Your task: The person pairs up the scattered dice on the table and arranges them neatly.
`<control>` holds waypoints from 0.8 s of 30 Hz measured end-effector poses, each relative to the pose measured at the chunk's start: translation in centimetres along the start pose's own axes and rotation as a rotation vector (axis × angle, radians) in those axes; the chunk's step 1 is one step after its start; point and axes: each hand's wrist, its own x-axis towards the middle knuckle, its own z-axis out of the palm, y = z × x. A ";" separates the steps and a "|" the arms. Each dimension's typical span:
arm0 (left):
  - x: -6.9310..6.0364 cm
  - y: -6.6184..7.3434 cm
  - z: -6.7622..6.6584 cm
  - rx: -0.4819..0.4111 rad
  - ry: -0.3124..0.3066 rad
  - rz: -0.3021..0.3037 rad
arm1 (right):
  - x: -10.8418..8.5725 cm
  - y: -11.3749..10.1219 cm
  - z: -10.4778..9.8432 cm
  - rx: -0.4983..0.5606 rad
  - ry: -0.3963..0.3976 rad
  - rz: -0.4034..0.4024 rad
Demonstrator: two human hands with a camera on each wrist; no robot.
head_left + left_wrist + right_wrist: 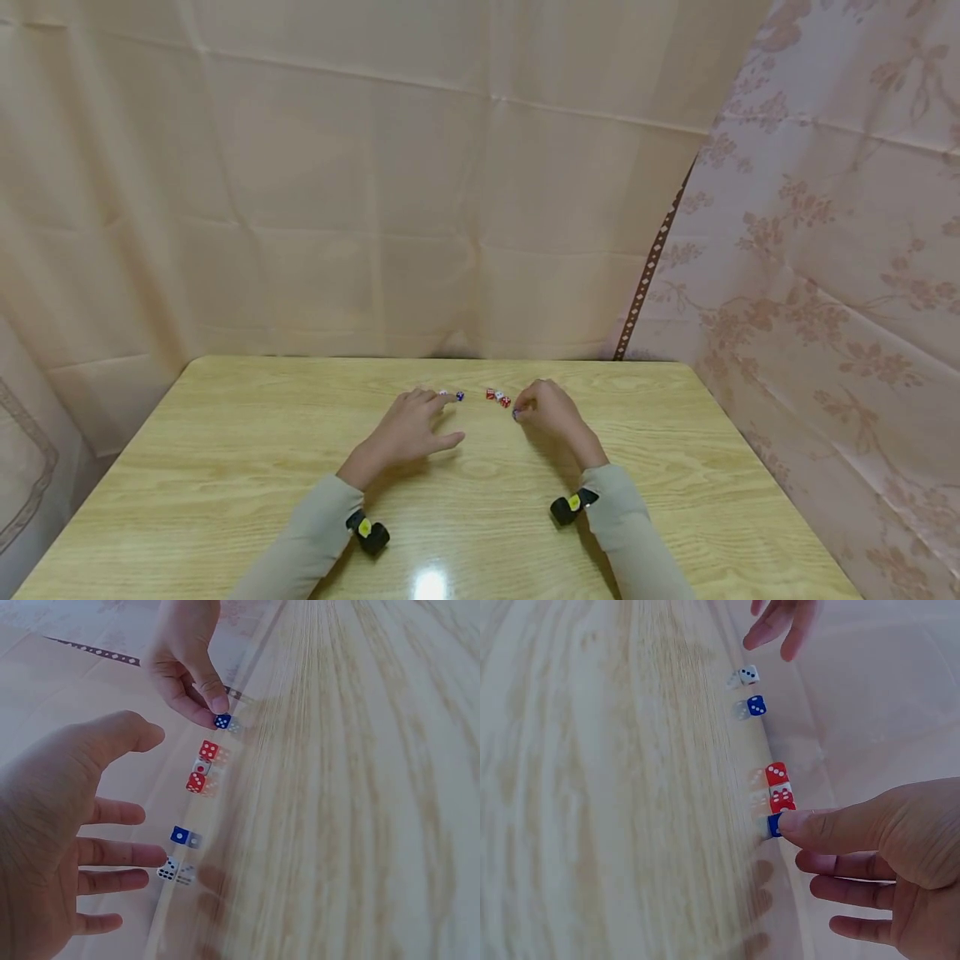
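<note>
Between thumb and index finger, my right hand (pixel 551 408) pinches a blue die (pixel 222 721) at the right end of a loose row of dice. Just left of it are a red die (pixel 208 750), a white die (pixel 201 766) and another red die (pixel 196 782), close together. After a gap come a second blue die (pixel 179 835) and a white die with black pips (pixel 167 868). My left hand (pixel 412 425) is spread with straight fingers beside these two. Its index fingertip is close to them; whether it touches either I cannot tell.
The dice stand on a light wood-grain table (pixel 465 508), toward its far edge. A beige curtain (pixel 337 208) hangs behind the table, and a pink floral cloth (pixel 840 292) covers the right side. Both wrists wear black cameras.
</note>
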 end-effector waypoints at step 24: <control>0.0 -0.7 1.0 -0.059 0.041 0.037 | 0.0 -2.7 1.8 0.002 -0.016 -0.161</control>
